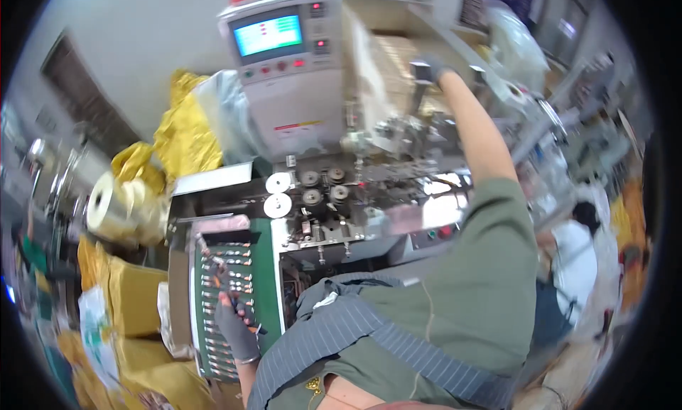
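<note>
Left hand set over a belt of small parts, right hand stretched to the machine's far side

Small parts (242,276) are laid crosswise in a row along a green belt (267,268), directly beyond and beside the fingers of the left hand (237,330). These fingers, left bare at the tips by a grey glove, are seen bent over the belt; a dark item (219,271) is seen just beyond them, but whether it is gripped cannot be told through the blur. Farther beyond the left fingertips, a pink cloth (226,224) is placed at the belt's end. To the right of that cloth, two white discs (278,205) and several metal rollers (311,196) are mounted, well apart from either hand.

The right hand (435,70), also covered by a grey glove, is held out at arm's length. Its fingers are brought close to an upright metal post (420,90); whether they are closed on it cannot be told. Well to the left of the right fingers, a lit screen (268,35) is set in a white cabinet (293,112).
</note>
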`<action>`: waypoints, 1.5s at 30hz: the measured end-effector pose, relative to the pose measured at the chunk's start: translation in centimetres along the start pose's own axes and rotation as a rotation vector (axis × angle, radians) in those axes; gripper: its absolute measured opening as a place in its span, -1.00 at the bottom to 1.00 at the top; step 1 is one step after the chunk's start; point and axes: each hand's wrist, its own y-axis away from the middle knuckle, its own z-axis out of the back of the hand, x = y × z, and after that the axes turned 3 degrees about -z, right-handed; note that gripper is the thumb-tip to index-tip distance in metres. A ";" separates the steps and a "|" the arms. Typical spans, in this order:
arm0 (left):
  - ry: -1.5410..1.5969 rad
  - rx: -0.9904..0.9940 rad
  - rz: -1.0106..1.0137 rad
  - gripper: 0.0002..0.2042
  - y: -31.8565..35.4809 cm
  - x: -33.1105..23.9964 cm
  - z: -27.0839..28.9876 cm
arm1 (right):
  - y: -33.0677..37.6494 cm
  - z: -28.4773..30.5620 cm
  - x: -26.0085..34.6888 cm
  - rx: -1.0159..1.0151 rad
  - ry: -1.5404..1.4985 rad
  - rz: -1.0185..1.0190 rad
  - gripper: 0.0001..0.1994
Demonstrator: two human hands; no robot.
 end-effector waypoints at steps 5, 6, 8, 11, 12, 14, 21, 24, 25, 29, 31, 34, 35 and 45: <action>0.064 0.007 0.025 -0.60 -0.1 0.6 0.6 | 1.5 -4.4 -4.4 0.328 -0.500 0.149 -0.60; 0.051 -0.009 0.013 -0.61 0.1 0.5 0.6 | 2.7 -2.3 -3.5 0.113 -0.385 0.049 -0.63; 0.024 0.021 0.007 -0.61 0.2 0.7 0.6 | 2.2 -0.4 -5.1 -0.328 -0.423 0.021 -0.66; 0.111 -0.120 0.049 -0.64 0.9 1.9 2.8 | 3.9 5.8 -1.3 -0.790 -1.149 0.198 -0.72; 0.100 -0.088 0.056 -0.64 0.9 2.0 3.2 | 6.2 8.4 1.0 -0.821 -1.176 0.235 -0.77; 0.115 -0.125 0.061 -0.65 0.6 1.9 3.6 | 8.0 11.4 2.1 -0.909 -1.115 0.231 -0.78; 0.022 -0.008 0.099 -0.65 -2.2 1.5 1.1 | 6.8 10.6 1.3 -0.334 -0.124 0.119 -0.80; -0.063 0.044 0.094 -0.64 -2.7 0.9 -1.9 | 3.5 5.3 0.6 0.022 0.421 0.017 -0.78; -0.082 0.089 0.067 -0.63 -3.0 1.3 -2.4 | 3.0 3.9 0.8 0.041 0.441 0.004 -0.76; -0.142 0.091 0.031 -0.61 -3.0 1.3 -5.2 | 2.7 2.4 1.3 0.134 0.452 0.023 -0.72; -0.016 0.118 0.086 -0.61 -3.4 2.0 -4.9 | 3.1 2.7 1.8 0.169 0.486 0.025 -0.72; -0.038 0.075 0.042 -0.61 -3.1 1.7 -6.2 | 2.4 2.5 1.6 0.204 0.544 0.023 -0.73; -0.076 0.068 0.056 -0.61 -3.2 1.7 -6.3 | 2.3 2.3 1.4 0.211 0.567 0.020 -0.73; 0.090 -0.011 0.040 -0.71 -2.7 1.7 -4.2 | 2.4 9.5 2.7 -0.661 0.060 0.095 -0.86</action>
